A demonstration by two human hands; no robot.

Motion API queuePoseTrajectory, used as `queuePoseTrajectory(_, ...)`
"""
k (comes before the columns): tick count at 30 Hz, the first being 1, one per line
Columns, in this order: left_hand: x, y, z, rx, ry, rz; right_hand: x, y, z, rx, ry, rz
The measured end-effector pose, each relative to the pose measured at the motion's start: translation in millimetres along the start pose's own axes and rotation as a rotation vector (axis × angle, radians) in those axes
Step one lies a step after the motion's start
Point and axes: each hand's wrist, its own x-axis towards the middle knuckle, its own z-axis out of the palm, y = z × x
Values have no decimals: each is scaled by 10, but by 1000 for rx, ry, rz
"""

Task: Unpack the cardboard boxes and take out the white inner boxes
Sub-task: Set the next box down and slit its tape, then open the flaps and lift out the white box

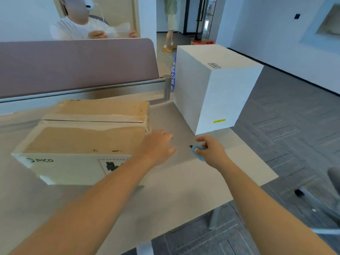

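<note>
1. Standing upright at the far right corner of the desk (184, 190), one white inner box (211, 89) is already out of any carton. By my reading that part of the job is done for at least one unit. A yellow strip sits low on its right face and a small label on its top.

2. Sitting left of centre on the desk, the cardboard box (88, 137) has its top flaps down. A seam runs across the top with clear tape over it; whether the tape is cut I cannot tell. No white box has come out of this one, so opening and emptying it is what remains.

3. Cardboard box orientation: lying flat, long axis running roughly left to right across the view, slightly skewed. The printed white side faces the wearer. The seam follows the long axis.

4. White inner box orientation: taller than wide, long axis vertical, one vertical edge turned toward the camera.

5. Left hand (158, 146): fingers relaxed and spread, holding nothing, at the near right corner of the cardboard box; contact with the box is unclear.

6. Right hand (209, 150): fingers curled round a small blue cutter (199, 150), dark tip pointing left toward the cardboard box. It is over bare desk between the two boxes.

7. Judgement: early to middle of the task; slitting the seam looks like the likely step in hand.

8. Behind: a water bottle (173, 74) by the desk divider (73, 65), just beside the white box.
</note>
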Motion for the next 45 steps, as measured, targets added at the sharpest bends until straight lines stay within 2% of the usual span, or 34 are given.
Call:
queuePoseTrajectory(5,-134,446,574,39,-119,-21,-72,522,-158,-166,-114,59)
queuePoseTrajectory(12,-391,569,1207,4,-287,-145,-167,1213,30,-255,-299,90)
queuePoseTrajectory(16,-505,570,1389,2,-324,-190,-189,1352,139,-216,-303,67)
queuePoseTrajectory(21,-544,598,1447,11,-322,-222,-175,1388,158,-315,-298,15)
queuePoseTrajectory(31,-553,603,1091,11,-229,-237,-122,1073,26,-326,-235,-52)
queuePoseTrajectory(40,-428,460,264,22,46,-240,103,199,-34,-321,-223,-228)
queuePoseTrajectory(45,-285,164,-57,94,156,-344,266,-192,87,-347,-200,-297)
